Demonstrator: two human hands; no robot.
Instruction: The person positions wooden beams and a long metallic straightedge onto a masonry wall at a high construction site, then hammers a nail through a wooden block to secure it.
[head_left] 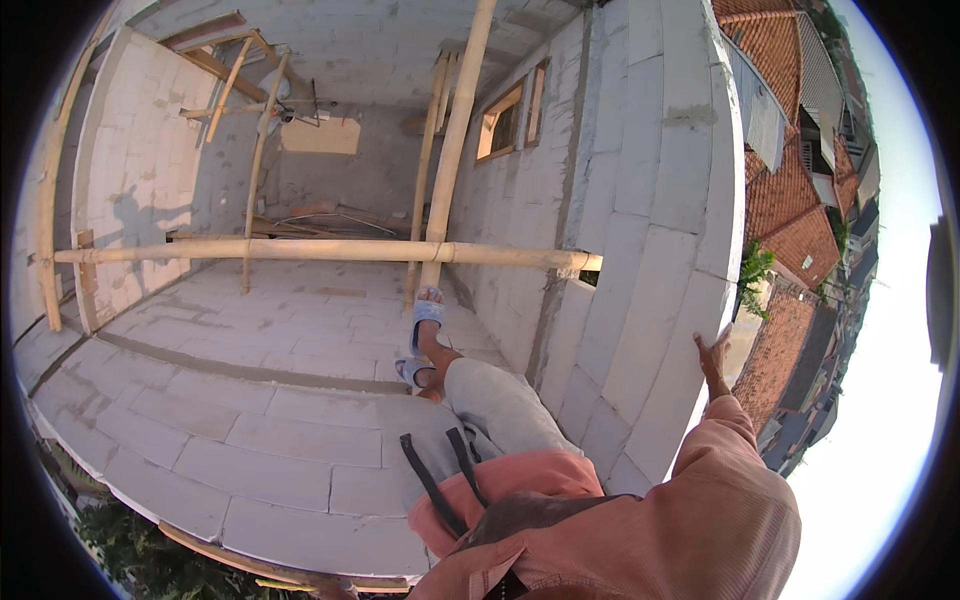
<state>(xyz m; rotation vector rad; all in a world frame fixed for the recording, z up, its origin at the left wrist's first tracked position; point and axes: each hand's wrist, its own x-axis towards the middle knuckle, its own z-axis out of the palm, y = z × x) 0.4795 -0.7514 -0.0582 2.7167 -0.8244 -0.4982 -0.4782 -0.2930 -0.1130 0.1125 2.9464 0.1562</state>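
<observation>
Right hand [713, 355]: open, fingers spread; I see nothing clasped. Pale block wall [640, 310] lies directly left of hand; fingers at its outer edge, seemingly resting on it. Left hand: I cannot make out grip state. Bamboo pole [330, 251]: horizontal, well apart from right hand. Tiled roofs [795, 245] beyond wall.

A pole [340, 253] crosses mid-frame, its right end at the wall [640, 300]. A second pole [456, 150] meets it, running to the top edge. Two sandals [428, 312] sit just below the crossing. The right hand [714, 352] is at the wall's outer edge, with roofs [795, 235] beyond it at upper right. Plants [140, 545] lie at lower left, outside the blocks [275, 450].
</observation>
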